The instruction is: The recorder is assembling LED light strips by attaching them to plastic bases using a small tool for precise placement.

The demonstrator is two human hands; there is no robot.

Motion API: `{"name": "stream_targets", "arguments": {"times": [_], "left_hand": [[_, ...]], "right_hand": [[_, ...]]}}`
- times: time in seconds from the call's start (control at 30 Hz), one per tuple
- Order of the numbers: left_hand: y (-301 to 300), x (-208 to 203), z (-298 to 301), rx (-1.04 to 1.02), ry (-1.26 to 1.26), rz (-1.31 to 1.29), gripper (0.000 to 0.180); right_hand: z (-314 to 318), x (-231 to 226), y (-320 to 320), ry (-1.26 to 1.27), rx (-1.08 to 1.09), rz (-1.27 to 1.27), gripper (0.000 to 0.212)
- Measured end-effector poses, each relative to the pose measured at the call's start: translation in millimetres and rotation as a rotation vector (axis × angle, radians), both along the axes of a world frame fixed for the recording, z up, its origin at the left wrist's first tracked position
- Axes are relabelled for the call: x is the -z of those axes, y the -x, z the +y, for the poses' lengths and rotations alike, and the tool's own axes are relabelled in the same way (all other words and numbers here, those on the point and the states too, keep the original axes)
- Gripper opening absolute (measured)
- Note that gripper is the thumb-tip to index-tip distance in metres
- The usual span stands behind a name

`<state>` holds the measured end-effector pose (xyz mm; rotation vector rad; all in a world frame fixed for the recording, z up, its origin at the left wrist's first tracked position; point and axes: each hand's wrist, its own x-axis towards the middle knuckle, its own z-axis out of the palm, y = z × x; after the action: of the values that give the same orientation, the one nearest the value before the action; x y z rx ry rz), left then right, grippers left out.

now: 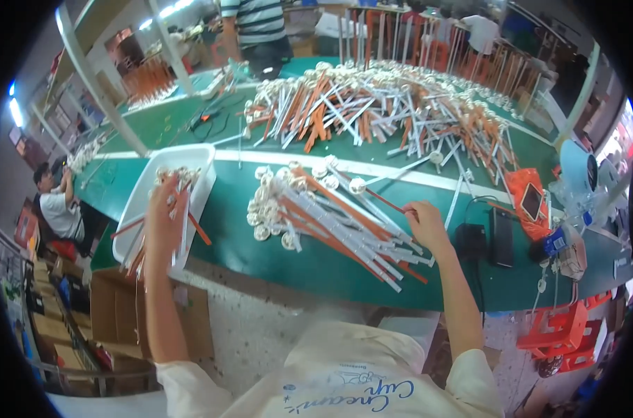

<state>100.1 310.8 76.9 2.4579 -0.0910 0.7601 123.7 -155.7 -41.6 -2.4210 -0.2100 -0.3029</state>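
My left hand [162,219] is over the white plastic tray [203,161] at the left. Its fingers are curled round a bundle of thin strips; orange and white ends stick out on both sides, and round cream heads [180,174] show beyond the fingers. My right hand [422,221] pinches the near end of one thin dark-orange strip [379,198], which slants up and left over the pile. Between my hands lies a pile of white and orange strips [344,226] with round cream heads, most heads pointing left. What lies under my left hand is hidden.
A large heap of similar strips [372,104] covers the far side of the green table [254,272]. At the right are a black box-shaped device [501,237], an orange bag with a phone [531,198] and a light-blue fan [578,166]. A cardboard box [114,306] stands below left. People are beyond.
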Motion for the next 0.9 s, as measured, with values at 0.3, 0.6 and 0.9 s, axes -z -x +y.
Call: {"name": "stream_targets", "arguments": {"times": [0.3,0.6,0.9], "left_hand": [[12,4,-240,0.584,-0.149,-0.133,0.059],[-24,56,-324,0.750,0.083,0.020,0.023],[-1,74,-328,0.838,0.415,0.172,0.023]], "right_hand": [[-28,-164,99,0.186,0.059,-0.177,0.011],[-33,-163,106,-0.494,0.051,-0.426,0.048],[-30,-66,70,-1.455,0.200,-0.409,0.052]]}}
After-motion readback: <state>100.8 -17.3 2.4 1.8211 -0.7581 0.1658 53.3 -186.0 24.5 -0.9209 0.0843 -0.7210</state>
